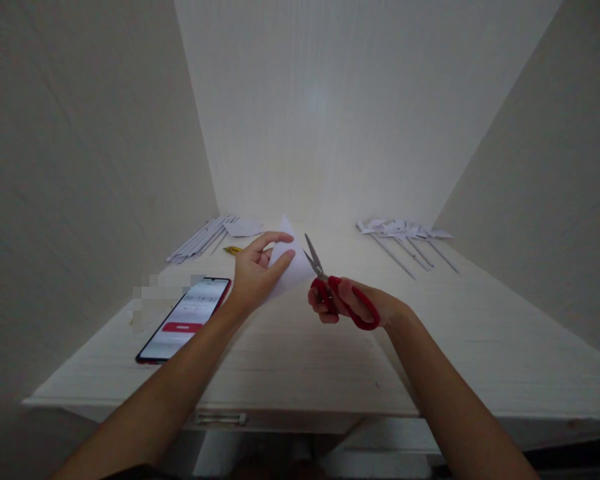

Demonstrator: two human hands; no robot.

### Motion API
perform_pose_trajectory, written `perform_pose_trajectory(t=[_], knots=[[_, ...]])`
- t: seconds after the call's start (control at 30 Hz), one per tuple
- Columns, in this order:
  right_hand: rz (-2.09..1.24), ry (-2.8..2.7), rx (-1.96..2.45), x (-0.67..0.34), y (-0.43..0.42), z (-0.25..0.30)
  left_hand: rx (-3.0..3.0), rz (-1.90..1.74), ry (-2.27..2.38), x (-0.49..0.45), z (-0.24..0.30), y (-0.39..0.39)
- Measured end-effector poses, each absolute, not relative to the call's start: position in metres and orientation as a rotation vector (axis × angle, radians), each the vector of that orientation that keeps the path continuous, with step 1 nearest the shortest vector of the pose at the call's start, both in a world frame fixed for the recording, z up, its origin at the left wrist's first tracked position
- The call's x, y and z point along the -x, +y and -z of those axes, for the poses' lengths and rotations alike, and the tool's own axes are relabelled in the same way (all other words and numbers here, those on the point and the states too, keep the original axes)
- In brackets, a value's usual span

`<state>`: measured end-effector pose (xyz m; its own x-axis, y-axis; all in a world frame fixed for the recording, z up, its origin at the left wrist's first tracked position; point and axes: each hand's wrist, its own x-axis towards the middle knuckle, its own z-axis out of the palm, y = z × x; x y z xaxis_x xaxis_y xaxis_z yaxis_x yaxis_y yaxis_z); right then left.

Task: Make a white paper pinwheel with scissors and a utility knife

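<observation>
My left hand pinches a folded white paper triangle between thumb and fingers, holding it a little above the white table. My right hand grips red-handled scissors, fingers through the loops. The steel blades point up and left, slightly parted, with their tips next to the paper's right edge.
A phone with a lit screen lies at the left. Behind it are rolled paper sticks, a white paper piece and a small yellow object. Finished paper pinwheels on sticks lie at the back right. Walls close in on both sides.
</observation>
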<state>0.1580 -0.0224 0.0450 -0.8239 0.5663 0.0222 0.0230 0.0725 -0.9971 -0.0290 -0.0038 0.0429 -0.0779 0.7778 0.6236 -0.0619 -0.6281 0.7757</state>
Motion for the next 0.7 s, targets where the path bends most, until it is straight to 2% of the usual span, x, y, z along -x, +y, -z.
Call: perform_pose_trajectory(t=[0.47,0.7], knots=[[-1.688,-1.961,0.712,-0.152,-0.027,-0.052,-1.693,-1.63,0.714,0.026,-0.039,-0.008],[-1.516,-2.041,0.787,-0.15,-0.026,-0.049,-1.857,-1.573,0.744,0.02,-0.037,-0.012]])
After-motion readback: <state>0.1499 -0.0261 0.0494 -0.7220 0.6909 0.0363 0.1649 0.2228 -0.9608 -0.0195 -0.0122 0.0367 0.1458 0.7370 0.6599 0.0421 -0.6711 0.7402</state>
